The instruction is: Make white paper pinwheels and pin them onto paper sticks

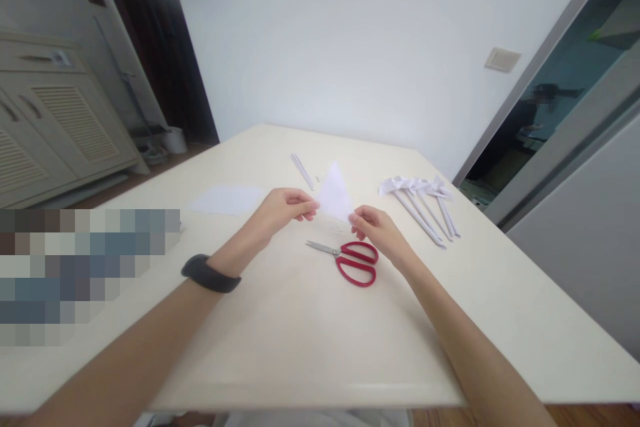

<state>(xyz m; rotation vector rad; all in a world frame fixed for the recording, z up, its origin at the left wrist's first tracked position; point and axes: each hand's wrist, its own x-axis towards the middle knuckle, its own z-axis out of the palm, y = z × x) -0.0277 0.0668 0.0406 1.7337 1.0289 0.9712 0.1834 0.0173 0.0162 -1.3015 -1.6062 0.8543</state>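
In the head view, both hands work over the middle of a cream table (280, 347), somewhat toward its far edge. The left hand (283, 208) pinches the near left corner of a white paper triangle (334, 195) between thumb and closed fingertips; the right hand (377, 228) pinches the near right corner the same way, fingers curled shut on the sheet. The triangle stands tilted up off the surface, its point toward the far edge, and seems to touch the table only lightly, if at all. A dark wristband (210, 274) sits on the left wrist.

Just beneath the right hand, toward the near edge, lie red-handled scissors (353, 260), blades closed and pointing left. A flat white sheet (227, 200) rests toward the left edge, thin paper strips (303, 170) lie beyond the triangle, and a cluster of finished paper pinwheels on rolled sticks (423, 204) lies toward the right edge.

The step in hand looks like folding or creasing the triangle. To do it well, the corners probably need to stay evenly tensioned, edges lined up exactly before any pressure, and the crease run along the table rather than in the air; the grip should stay at the very corners so the paper does not crumple
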